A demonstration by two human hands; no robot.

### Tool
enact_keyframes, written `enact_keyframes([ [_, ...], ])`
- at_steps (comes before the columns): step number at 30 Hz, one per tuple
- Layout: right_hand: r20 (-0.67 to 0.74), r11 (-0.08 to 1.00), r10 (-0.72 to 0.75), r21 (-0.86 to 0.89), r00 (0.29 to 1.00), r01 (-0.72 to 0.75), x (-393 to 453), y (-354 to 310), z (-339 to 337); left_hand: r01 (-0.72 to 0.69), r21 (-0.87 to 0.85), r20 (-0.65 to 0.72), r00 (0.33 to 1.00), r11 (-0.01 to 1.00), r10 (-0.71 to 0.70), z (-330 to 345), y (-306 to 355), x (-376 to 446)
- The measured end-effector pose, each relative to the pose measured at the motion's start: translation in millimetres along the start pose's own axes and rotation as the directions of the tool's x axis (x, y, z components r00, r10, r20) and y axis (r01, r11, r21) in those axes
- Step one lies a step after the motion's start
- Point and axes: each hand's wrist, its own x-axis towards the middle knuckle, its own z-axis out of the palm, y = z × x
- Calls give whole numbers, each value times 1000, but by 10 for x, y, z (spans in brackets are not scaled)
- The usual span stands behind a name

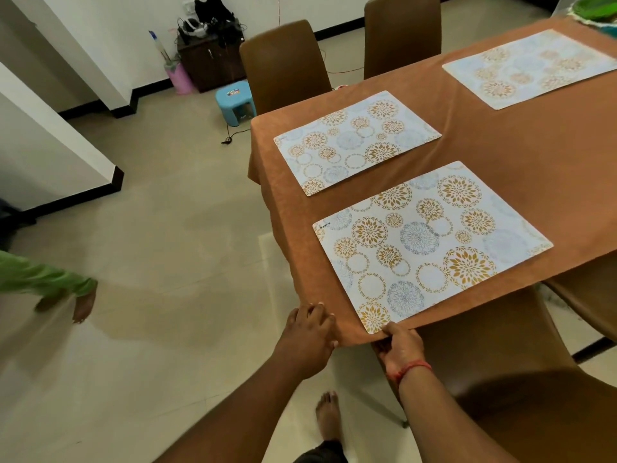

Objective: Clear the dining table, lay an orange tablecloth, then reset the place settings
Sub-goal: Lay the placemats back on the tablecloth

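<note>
An orange tablecloth (494, 145) covers the dining table and hangs over its near corner. Three white placemats with gold and blue flower circles lie on it: the nearest placemat (430, 242), a second placemat (355, 140) behind it, and a third placemat (531, 66) at the far right. My left hand (309, 329) lies on the hanging cloth at the table's corner, fingers over the edge. My right hand (399, 345) pinches the cloth's edge just below the nearest placemat's corner, thumb on top.
Brown chairs stand around the table: two chairs (283, 65) on the far side, one chair (500, 362) beside my right arm. A blue stool (235, 101) and a cable lie on the tiled floor. Another person's foot (83, 304) is at the left. Green plates (597, 8) sit at the far corner.
</note>
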Motion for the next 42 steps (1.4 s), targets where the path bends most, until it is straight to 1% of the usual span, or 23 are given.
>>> enact_keyframes([
  [4, -49, 999, 4, -38, 999, -6, -9, 46, -68, -33, 46, -23, 999, 998, 34, 59, 29, -71],
  [7, -53, 999, 16, -49, 998, -19, -28, 81, -163, -49, 72, -27, 998, 996, 51, 93, 45, -116],
  [11, -55, 998, 26, -64, 998, -30, -32, 114, -245, -50, 71, -6, 999, 996, 51, 32, 33, -71],
  [17, -37, 990, 60, -125, 998, -64, -93, 208, -304, -54, 46, -15, 998, 997, 55, 35, 52, -118],
  [21, -35, 986, 77, -143, 996, -81, -85, 230, -318, -30, 43, -3, 1000, 999, 30, 27, 43, -115],
  [26, -19, 991, 38, -127, 999, -40, -63, 252, -353, 26, 27, -9, 1000, 999, -26, -38, -4, -59],
  [29, -55, 988, 11, -152, 998, -20, -70, 291, -406, 37, 43, 24, 999, 998, -38, -63, -32, -20],
  [31, -52, 985, -7, -173, 999, -2, -67, 313, -415, 40, 49, 44, 998, 998, -43, -66, -38, 3],
  [34, -44, 978, -13, -207, 999, 4, -36, 263, -409, 46, 48, 18, 999, 998, -46, -119, -32, 68],
  [39, -64, 967, -83, -248, 994, 65, -115, -51, -311, -47, 110, 52, 998, 993, 42, -250, -94, 143],
  [42, -127, 953, -138, -286, 982, 97, -88, -232, -277, -114, 127, 63, 992, 985, 107, -260, -148, 120],
])
